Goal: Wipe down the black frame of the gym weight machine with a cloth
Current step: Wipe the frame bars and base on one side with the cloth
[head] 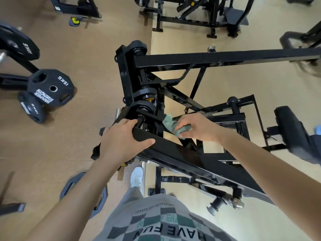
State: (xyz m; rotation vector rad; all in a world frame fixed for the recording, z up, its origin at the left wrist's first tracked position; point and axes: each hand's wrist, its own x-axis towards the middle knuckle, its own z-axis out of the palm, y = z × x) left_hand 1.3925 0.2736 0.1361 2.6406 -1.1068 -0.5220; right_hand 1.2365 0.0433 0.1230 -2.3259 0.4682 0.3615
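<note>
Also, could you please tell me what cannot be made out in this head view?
- Head view: the part of the green cloth under the right hand, hidden by that hand.
- Head view: the black frame beneath the left hand, covered by the palm.
- Head view: the top bar's far end, blurred and cut off by the right edge.
- Head view: the shirt print, cut off by the bottom edge.
</note>
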